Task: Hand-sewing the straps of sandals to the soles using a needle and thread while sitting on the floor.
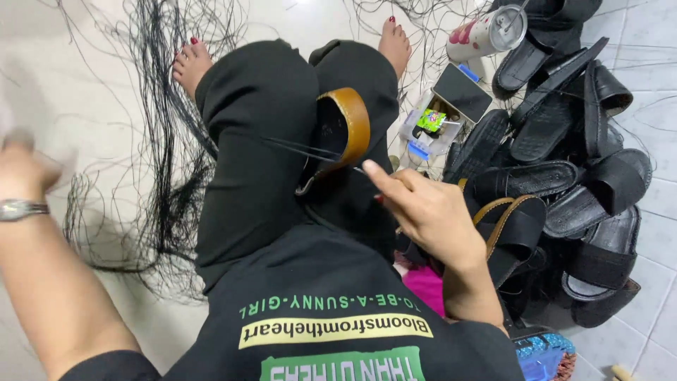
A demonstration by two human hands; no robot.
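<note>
One tan-edged sandal point(343, 134) lies between the knees, long axis running away from the person. Right hand point(422, 212) sits just below and right of it, grip pinched narrow on taut black threads point(296, 147) leading left. Left hand point(25, 169) is well apart, blurred; its grip cannot be told. Roughly ten dark sandals point(564, 162) piled right.

Sandal on the lap, threads to the left, footwear to the right

A sandal point(338, 134) rests between the knees — loose threads point(169, 176) lie left on the floor, a heap of sandals point(564, 169) right, a tumbler point(486, 32) behind the heap.
</note>
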